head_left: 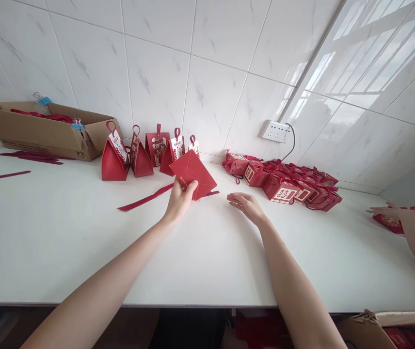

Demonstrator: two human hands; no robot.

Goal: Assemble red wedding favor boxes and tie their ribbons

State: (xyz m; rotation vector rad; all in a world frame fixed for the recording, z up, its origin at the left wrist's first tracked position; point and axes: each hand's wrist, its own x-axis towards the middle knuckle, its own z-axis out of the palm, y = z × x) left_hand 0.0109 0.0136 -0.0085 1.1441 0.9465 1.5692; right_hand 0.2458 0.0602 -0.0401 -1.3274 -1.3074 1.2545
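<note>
Left hand [179,201] holding box [195,170], smooth, angular

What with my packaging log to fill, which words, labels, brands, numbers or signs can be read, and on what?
"囍", apparently: pale label on a piled box.
Too small: print on the held box in the left hand.
Too blurred: white tags and prints on standing boxes; pattern on the far-right box.
Unreadable: mark on the cardboard box.
</note>
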